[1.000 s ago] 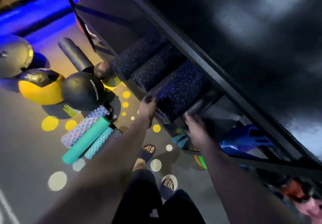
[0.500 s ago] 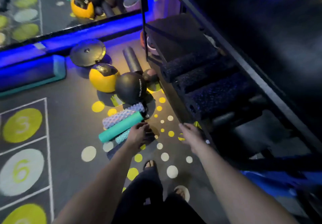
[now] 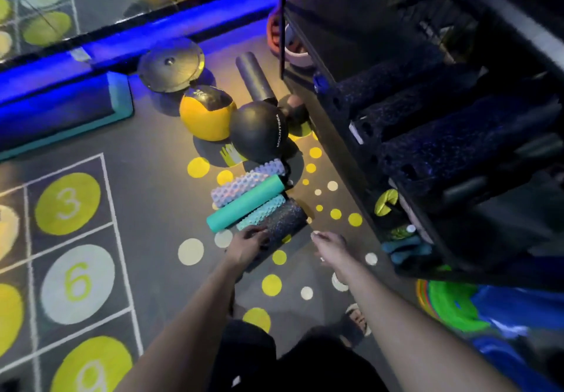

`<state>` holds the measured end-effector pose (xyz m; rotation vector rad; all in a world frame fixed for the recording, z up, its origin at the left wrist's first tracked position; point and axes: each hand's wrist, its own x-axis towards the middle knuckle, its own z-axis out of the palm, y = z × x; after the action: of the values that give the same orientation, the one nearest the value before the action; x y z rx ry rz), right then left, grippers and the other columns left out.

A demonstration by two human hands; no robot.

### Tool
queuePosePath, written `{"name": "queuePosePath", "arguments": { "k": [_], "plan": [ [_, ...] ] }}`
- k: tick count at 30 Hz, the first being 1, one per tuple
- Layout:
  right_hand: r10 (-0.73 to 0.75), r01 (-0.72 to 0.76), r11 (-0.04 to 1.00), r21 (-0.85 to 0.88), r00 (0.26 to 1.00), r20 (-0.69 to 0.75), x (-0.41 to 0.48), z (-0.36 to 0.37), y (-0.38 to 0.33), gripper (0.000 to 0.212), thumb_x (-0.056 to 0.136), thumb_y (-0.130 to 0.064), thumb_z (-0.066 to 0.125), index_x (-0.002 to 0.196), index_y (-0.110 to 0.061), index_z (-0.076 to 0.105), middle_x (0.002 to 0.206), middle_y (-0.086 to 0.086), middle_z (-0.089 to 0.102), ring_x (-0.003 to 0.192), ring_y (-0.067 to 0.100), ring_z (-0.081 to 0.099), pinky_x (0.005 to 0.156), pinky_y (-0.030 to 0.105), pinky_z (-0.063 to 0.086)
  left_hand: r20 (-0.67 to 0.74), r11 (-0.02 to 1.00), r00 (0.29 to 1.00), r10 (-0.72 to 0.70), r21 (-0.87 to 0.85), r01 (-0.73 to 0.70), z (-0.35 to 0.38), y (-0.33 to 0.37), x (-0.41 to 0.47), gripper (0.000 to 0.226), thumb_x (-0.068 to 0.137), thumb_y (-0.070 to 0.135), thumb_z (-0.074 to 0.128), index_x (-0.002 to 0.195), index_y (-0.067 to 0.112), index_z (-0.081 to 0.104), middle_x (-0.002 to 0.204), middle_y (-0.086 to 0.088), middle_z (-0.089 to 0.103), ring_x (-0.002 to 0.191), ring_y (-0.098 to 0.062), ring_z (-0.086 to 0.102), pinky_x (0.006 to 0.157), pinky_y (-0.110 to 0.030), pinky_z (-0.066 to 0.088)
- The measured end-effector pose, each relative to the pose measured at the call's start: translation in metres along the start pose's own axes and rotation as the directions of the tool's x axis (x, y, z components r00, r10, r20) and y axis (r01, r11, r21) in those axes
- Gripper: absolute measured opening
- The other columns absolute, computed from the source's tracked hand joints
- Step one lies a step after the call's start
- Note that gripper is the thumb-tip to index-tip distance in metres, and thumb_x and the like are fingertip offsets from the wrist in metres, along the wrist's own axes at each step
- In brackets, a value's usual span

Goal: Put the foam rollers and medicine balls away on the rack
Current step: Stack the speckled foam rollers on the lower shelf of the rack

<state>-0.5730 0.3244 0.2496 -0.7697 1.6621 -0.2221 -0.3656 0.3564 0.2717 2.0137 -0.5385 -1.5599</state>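
Note:
Four foam rollers lie side by side on the floor: a pale bumpy one (image 3: 244, 182), a smooth teal one (image 3: 244, 202), a teal bumpy one (image 3: 264, 208) and a dark speckled roller (image 3: 288, 220). My left hand (image 3: 248, 245) curls over the near end of the dark speckled roller. My right hand (image 3: 328, 245) hovers just right of it, fingers relaxed and empty. Behind them sit a black medicine ball (image 3: 259, 129), a yellow medicine ball (image 3: 206, 117), a small dark ball (image 3: 294, 108) and a long black roller (image 3: 253, 79). The black rack (image 3: 335, 92) at right holds three speckled rollers (image 3: 442, 144).
A dark disc (image 3: 171, 65) leans by the blue-lit mirror base. A teal step platform (image 3: 119, 98) lies at left. Blue dumbbells (image 3: 406, 249) sit low in the rack, and coloured rings (image 3: 451, 303) lie at bottom right. Numbered circles mark the floor at left.
Both hands left the rollers on the rack shelf and dropped to the floor. My left hand has reached the dark speckled roller and now curls over its end.

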Motion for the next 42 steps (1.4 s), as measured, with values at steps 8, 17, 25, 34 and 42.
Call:
{"name": "queuePosePath", "arguments": {
  "k": [8, 17, 25, 34, 42],
  "plan": [
    [0.284, -0.252, 0.932, 0.262, 0.955, -0.091, 0.033, 0.186, 0.007, 0.060, 0.096, -0.044, 0.063, 0.125, 0.008, 0.058, 0.123, 0.029, 0.062, 0.110, 0.039, 0.065, 0.093, 0.053, 0.054, 0.182, 0.989, 0.975, -0.130, 0.098, 0.113, -0.135, -0.008, 0.096, 0.016, 0.104, 0.011, 0.052, 0.118, 0.010, 0.060, 0.092, -0.016, 0.060, 0.055, -0.012, 0.061, 0.049, -0.021, 0.045],
    [0.376, -0.235, 0.826, 0.512, 0.907, -0.191, 0.174, 0.300, 0.053, 0.064, 0.077, -0.077, 0.054, 0.100, -0.019, 0.068, 0.095, -0.005, 0.071, 0.092, 0.019, 0.067, 0.089, 0.044, 0.054, 0.217, 0.913, 0.962, -0.164, 0.402, 0.065, -0.102, -0.078, 0.283, 0.025, 0.105, 0.027, 0.051, 0.117, 0.013, 0.068, 0.101, -0.006, 0.073, 0.086, -0.024, 0.066, 0.072, -0.030, 0.055],
    [0.477, -0.265, 0.640, 0.721, 0.873, -0.103, 0.447, 0.397, 0.229, 0.104, 0.077, -0.056, 0.080, 0.158, -0.020, 0.025, 0.140, -0.007, 0.051, 0.121, 0.012, 0.054, 0.094, 0.028, 0.044, 0.035, 0.738, 0.994, 0.104, 0.667, -0.101, -0.033, -0.300, 0.555, 0.041, 0.106, 0.038, 0.044, 0.131, 0.009, 0.060, 0.132, -0.017, 0.063, 0.125, -0.033, 0.055, 0.101, -0.037, 0.040],
    [0.479, -0.367, 0.669, 0.646, 0.878, 0.003, 0.384, 0.372, 0.216, 0.104, 0.047, -0.068, 0.090, 0.133, -0.026, 0.050, 0.122, -0.009, 0.067, 0.108, 0.019, 0.067, 0.096, 0.044, 0.055, 0.129, 0.864, 0.936, -0.326, 0.443, 0.240, -0.057, -0.292, 0.482, 0.047, 0.091, 0.069, 0.053, 0.103, 0.023, 0.049, 0.107, -0.006, 0.065, 0.098, -0.018, 0.064, 0.095, -0.040, 0.051],
    [0.307, -0.188, 0.809, 0.556, 0.943, -0.127, 0.135, 0.184, -0.017, 0.094, 0.046, -0.084, 0.081, 0.125, -0.039, 0.057, 0.118, -0.006, 0.070, 0.106, 0.020, 0.069, 0.096, 0.045, 0.056, 0.072, 0.954, 0.983, -0.167, 0.265, 0.142, -0.063, 0.009, 0.199, 0.047, 0.087, 0.063, 0.065, 0.106, 0.021, 0.055, 0.107, -0.011, 0.072, 0.095, -0.022, 0.070, 0.098, -0.044, 0.054]
  ]
}}
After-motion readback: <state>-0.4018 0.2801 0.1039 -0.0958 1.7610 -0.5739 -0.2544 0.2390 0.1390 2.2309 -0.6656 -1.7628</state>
